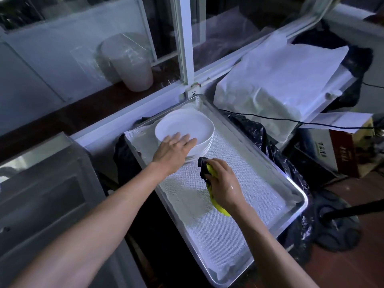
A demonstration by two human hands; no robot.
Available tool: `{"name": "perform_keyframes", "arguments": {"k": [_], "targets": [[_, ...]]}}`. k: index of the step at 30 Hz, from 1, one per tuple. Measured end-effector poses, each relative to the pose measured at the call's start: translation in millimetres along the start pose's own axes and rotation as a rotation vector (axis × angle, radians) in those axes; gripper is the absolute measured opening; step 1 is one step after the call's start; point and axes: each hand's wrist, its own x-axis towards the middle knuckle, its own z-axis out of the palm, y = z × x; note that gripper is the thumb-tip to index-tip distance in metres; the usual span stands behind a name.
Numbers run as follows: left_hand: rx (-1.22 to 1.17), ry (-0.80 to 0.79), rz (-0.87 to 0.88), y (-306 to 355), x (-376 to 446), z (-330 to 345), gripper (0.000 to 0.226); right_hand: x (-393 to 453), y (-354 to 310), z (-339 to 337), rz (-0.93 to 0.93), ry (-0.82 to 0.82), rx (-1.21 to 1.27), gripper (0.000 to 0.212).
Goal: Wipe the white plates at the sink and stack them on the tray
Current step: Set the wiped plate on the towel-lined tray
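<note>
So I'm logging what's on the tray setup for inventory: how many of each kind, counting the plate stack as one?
Plate stack: 1
Tray: 1
Mesh liner: 1
Cloth: 1, gripped by the right hand
Total: 4

You've got the plate stack [185, 129] sitting at the far end of the tray [291, 196], your left hand [176, 148] resting on its near edge, your right hand [224, 183] just beside it, gripping the cloth [209, 175] over the tray's middle.
</note>
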Motion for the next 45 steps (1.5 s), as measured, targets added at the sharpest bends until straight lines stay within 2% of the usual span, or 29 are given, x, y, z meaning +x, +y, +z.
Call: {"name": "perform_keyframes", "arguments": {"k": [3,11,14,19,25,28,31,35,39,45], "targets": [[0.072,-0.168,-0.025,-1.0,4.0,10.9,0.072,0.3,5.1,3.6,-0.004,-0.008,-0.004,0.041],[0.041,-0.251,-0.048,-4.2,3.6,28.3,0.078,-0.2,12.3,10.4,0.034,-0.051,0.001,0.038],[0.023,-0.249,-0.051,-6.0,0.6,32.3,0.077,-0.8,13.6,14.1,0.071,-0.073,-0.011,0.038],[0.0,-0.235,-0.07,-3.4,-1.4,32.3,0.059,-6.2,14.2,18.7,0.079,-0.081,-0.012,0.039],[-0.076,-0.175,-0.087,-8.6,-29.6,23.9,0.048,-12.4,-1.8,22.7,0.044,-0.038,-0.008,0.045],[-0.14,-0.109,-0.125,-16.5,-62.0,22.5,0.046,-14.8,-24.7,30.2,0.013,-0.001,0.02,0.055],[-0.152,-0.022,-0.176,-27.9,-105.1,21.7,0.044,-16.6,-52.4,49.5,-0.055,-0.022,0.039,0.051],[-0.155,0.009,-0.295,-49.2,-174.8,25.9,0.039,-23.2,-95.6,87.9,-0.128,-0.098,0.007,0.049],[-0.212,-0.086,-0.444,-75.7,-252.1,28.9,0.018,-40.1,-146.2,139.4,-0.255,-0.169,0.009,0.045],[-0.316,-0.212,-0.67,-111.0,-389.9,47.4,0.019,-86.9,-210.6,237.9,-0.338,-0.386,0.008,0.041]]}}
